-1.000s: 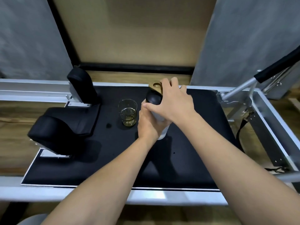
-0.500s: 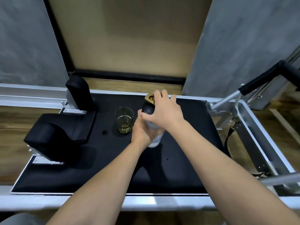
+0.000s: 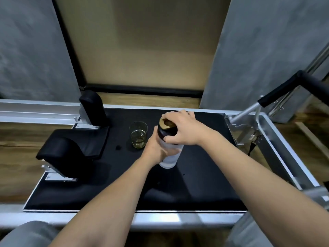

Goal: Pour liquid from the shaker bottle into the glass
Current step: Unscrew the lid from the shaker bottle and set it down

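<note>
Both hands clamped on the translucent white shaker bottle with the dark round lid (image 3: 169, 155): my left hand (image 3: 156, 150) wraps the body from the near-left side, my right hand (image 3: 181, 129) is closed over the lid from above and right, fingers curled round its rim. A tan flip tab (image 3: 164, 123) shows on the lid just beyond my right thumb. Bottle stands roughly upright, base on the black padded platform (image 3: 195, 175).

Around the grip: short clear glass tumbler (image 3: 138, 134) just left of the bottle, close to my left knuckles but not touching, a shallow layer of yellowish liquid in its bottom. Further left, two black padded blocks (image 3: 71, 148), well apart from the grip. Small dark speck (image 3: 117, 148) on the mat between blocks and glass. Far right, a silver metal frame bar with a black foam sleeve (image 3: 277, 95).

Count: one bottle, one glass, two pads. Nothing sits between bottle and glass.
</note>
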Available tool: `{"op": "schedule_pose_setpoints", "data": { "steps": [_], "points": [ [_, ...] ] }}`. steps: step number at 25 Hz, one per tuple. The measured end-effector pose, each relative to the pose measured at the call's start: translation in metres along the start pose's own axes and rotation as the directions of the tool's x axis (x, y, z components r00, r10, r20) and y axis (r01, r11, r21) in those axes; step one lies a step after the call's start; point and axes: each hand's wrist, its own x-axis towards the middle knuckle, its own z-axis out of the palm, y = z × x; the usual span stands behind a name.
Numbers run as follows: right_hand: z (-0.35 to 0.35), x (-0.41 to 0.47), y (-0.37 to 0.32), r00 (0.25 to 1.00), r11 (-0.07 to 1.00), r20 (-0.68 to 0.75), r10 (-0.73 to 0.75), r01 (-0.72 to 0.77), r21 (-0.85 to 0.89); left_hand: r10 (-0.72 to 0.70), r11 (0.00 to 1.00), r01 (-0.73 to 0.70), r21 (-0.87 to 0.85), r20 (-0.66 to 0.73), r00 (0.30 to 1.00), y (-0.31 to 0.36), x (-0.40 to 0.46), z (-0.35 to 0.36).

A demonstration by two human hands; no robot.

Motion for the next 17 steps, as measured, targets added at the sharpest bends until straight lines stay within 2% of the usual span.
{"op": "schedule_pose_setpoints", "data": {
  "steps": [1,3,4,5,6,7,8,9,10,11,13,14,15,16,17],
  "points": [
    [-0.003,-0.002,-0.003,1.0,0.995,-0.007,0.028,-0.027,0.094,0.038,0.996,-0.037,0.076,-0.001,0.999,-0.003,0.0,0.002],
    [-0.006,0.001,-0.014,0.99,0.917,-0.035,0.14,-0.116,0.38,0.042,0.993,-0.043,0.107,0.009,0.999,-0.006,-0.005,0.001],
    [-0.004,0.004,-0.021,0.977,0.875,-0.058,0.205,-0.157,0.458,0.047,0.994,-0.048,0.103,0.012,0.999,-0.01,-0.002,0.0],
    [0.0,0.007,-0.028,0.957,0.88,-0.107,0.271,-0.201,0.429,0.053,0.995,-0.053,0.082,0.003,0.999,-0.015,0.001,-0.002],
    [0.003,0.012,-0.033,0.927,0.917,-0.162,0.339,-0.287,0.278,0.064,0.995,-0.063,0.08,-0.014,0.998,-0.016,0.0,-0.003],
    [0.003,0.015,-0.04,0.892,0.907,-0.166,0.421,-0.413,0.08,0.052,0.998,-0.052,0.038,-0.01,0.999,-0.018,-0.001,-0.002],
    [0.002,0.018,-0.044,0.852,0.851,-0.126,0.507,-0.519,-0.083,0.048,0.999,-0.048,0.009,-0.002,0.999,-0.017,-0.003,-0.002],
    [0.0,0.021,-0.048,0.814,0.799,-0.064,0.577,-0.579,-0.164,0.037,0.996,-0.035,-0.081,0.021,0.999,-0.016,-0.004,-0.002],
    [-0.001,0.024,-0.051,0.804,0.785,-0.016,0.595,-0.585,-0.203,0.025,0.989,-0.021,-0.148,0.028,0.999,-0.016,-0.005,-0.002],
    [0.0,0.027,-0.051,0.834,0.81,0.016,0.552,-0.532,-0.249,-0.023,0.965,0.035,-0.259,0.049,0.999,-0.015,-0.006,-0.002],
    [0.0,0.024,-0.051,0.942,0.915,0.081,0.325,-0.292,-0.277,-0.054,0.972,0.064,-0.226,0.052,0.997,-0.016,-0.006,0.0],
    [0.0,0.02,-0.05,0.975,0.966,0.086,0.203,-0.185,-0.182,-0.064,0.977,0.069,-0.201,0.031,0.997,-0.018,-0.003,0.002],
    [-0.002,0.016,-0.049,0.988,0.991,0.071,0.136,-0.136,-0.001,-0.1,0.96,0.106,-0.26,0.034,0.994,-0.019,0.0,0.005],
    [-0.003,0.015,-0.049,0.993,0.974,0.023,0.113,-0.115,0.193,-0.119,0.948,0.124,-0.293,0.036,0.992,-0.017,0.0,0.005],
    [-0.002,0.015,-0.047,0.99,0.948,-0.052,0.132,-0.11,0.299,-0.117,0.949,0.125,-0.291,0.045,0.992,-0.016,0.0,0.004]
  ]
}}
